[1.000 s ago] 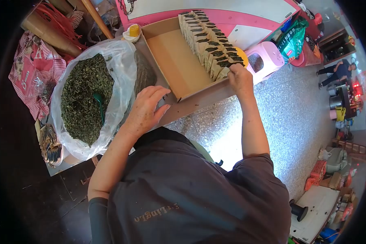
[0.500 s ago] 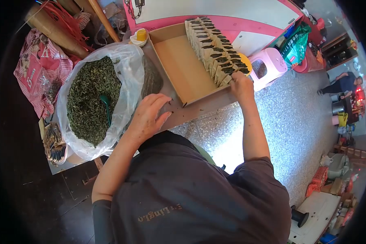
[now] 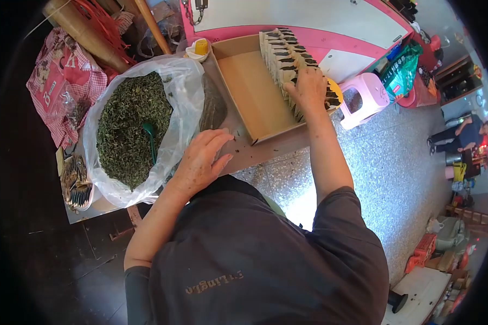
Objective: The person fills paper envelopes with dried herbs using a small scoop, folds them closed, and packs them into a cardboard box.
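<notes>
My right hand (image 3: 308,91) lies over the row of paper packets (image 3: 279,59), its thumb apart from its fingers and touching packet tops. The packets are pale, stand upright in a long row, and show dark leaves at their open tops. They sit along the right side of a shallow cardboard box (image 3: 249,81). My left hand (image 3: 203,160) is open with nothing in it, at the table's front edge between the box and a clear plastic bag (image 3: 187,89). Dried green leaves (image 3: 127,130) fill this bag, with a green scoop (image 3: 150,142) resting in them.
A yellow-topped item (image 3: 201,47) stands behind the bag. At the left are a pink checked bag (image 3: 59,86) and a bundle of dark-tipped sticks (image 3: 77,187). A pink stool (image 3: 370,92) stands right of the table (image 3: 271,154). Another person (image 3: 463,134) is far off at the right.
My right hand has moved from the near end of the packet row up and left onto its middle. My left hand has hardly moved. The view has shifted slightly.
</notes>
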A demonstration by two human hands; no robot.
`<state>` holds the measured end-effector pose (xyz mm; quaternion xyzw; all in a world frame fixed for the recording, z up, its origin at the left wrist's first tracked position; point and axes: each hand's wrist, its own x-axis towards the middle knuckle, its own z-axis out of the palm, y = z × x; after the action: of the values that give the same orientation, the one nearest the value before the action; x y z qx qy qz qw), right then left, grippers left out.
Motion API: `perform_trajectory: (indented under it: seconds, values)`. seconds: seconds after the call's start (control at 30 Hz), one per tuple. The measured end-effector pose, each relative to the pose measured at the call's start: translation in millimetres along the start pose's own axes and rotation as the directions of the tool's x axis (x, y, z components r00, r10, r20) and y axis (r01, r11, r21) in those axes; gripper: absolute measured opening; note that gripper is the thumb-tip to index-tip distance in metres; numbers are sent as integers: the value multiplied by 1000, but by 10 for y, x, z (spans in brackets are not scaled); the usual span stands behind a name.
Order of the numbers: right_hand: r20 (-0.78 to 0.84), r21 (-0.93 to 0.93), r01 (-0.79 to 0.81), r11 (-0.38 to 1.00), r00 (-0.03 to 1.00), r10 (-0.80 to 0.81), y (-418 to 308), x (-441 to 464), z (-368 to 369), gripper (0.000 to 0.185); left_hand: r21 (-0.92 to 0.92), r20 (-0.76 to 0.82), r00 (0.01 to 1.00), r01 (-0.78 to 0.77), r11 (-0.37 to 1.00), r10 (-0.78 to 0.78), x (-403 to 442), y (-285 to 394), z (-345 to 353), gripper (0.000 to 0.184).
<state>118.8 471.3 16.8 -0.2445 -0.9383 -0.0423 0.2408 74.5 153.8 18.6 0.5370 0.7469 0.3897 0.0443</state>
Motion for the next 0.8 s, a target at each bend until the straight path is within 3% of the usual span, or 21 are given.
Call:
perform_trajectory:
  seconds: [0.07, 0.3, 0.5, 0.7, 0.77, 0.8]
  values:
    - [42, -78, -3, 997, 999, 7, 10, 22, 75, 30, -6, 6, 1000, 28, 1000, -28, -19, -18, -26, 40]
    - [-35, 12, 87, 996, 996, -87, 97, -2, 205, 20, 14, -9, 1000, 1, 1000, -1, -20, -47, 7, 39]
    - [35, -31, 75, 997, 997, -74, 105, 18, 238, 28, -19, -6, 1000, 19, 1000, -19, -28, -30, -22, 40]
    - [-67, -6, 100, 995, 993, -100, -304, -27, 58, 40, -12, -14, 1000, 13, 1000, -13, -57, -9, -11, 39]
    - [72, 385, 196, 902, 968, -241, -412, -82, 349, 45, -12, -5, 1000, 0, 1000, 0, -49, 20, -6, 40]
    - [67, 383, 191, 904, 970, -234, -386, -80, 533, 45, -8, -2, 1000, 4, 1000, -4, -45, 37, -12, 40]
